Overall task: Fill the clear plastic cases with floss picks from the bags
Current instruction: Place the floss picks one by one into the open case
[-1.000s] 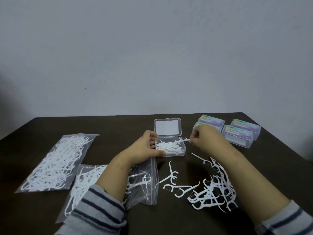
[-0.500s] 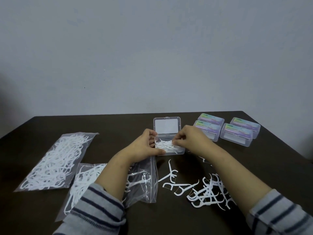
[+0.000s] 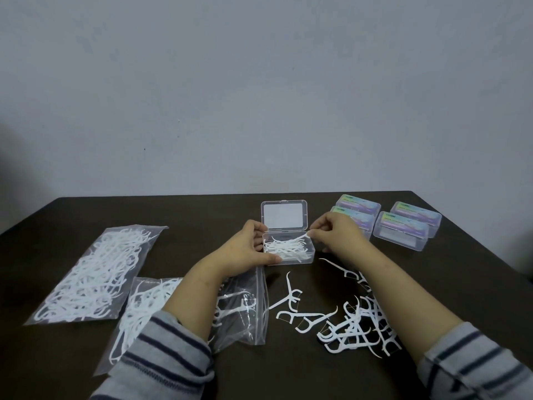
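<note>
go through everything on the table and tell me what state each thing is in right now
Open case: lid up, partly filled with picks.
Four closed cases: lids shut, grouped at the far right.
Far-left bag: lying flat, full of picks.
Near bag: under the left forearm, partly emptied.
Loose picks: scattered on the table.
Left hand: holds the open case.
Right hand: pinches a pick at the case's rim.

Left hand (image 3: 245, 249) curled gripping; right hand (image 3: 336, 235) pinching.

At frame centre we see the left hand (image 3: 242, 252) gripping the open clear case (image 3: 288, 251) of floss picks, while the right hand (image 3: 336, 235) pinches one floss pick (image 3: 302, 237) over it. Loose picks (image 3: 354, 327) lie lower right, two bags (image 3: 95, 272) left, four closed cases (image 3: 401, 230) upper right.
</note>
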